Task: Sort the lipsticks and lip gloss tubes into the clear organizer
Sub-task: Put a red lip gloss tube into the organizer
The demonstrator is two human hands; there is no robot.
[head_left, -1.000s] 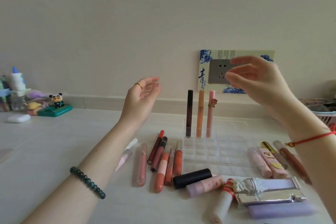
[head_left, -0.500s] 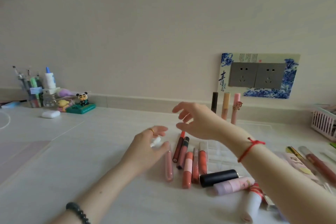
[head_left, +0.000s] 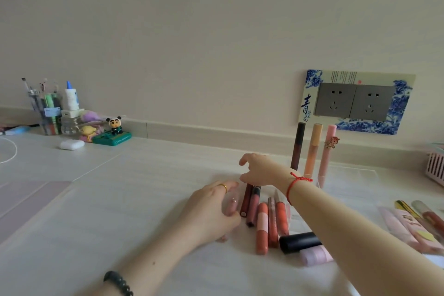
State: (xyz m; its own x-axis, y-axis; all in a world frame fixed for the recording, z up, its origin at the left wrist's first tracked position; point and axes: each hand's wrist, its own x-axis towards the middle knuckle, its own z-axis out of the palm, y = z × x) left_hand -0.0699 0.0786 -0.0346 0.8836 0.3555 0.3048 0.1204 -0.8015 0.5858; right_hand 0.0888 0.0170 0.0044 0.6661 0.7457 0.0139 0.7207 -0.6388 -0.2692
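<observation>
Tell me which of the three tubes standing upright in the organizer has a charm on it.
The pink tube, rightmost of the three. A small cartoon charm sits below its cap; the dark brown tube and the orange tube beside it are plain.

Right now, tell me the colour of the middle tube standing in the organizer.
Orange, the middle tube; head view.

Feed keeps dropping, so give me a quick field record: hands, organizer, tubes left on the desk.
left hand: resting on a pale pink tube on the desk; grip unclear
right hand: open, above the far ends of the loose tubes
organizer: three tubes upright at its back-left corner
black lipstick: lying on the desk
</observation>
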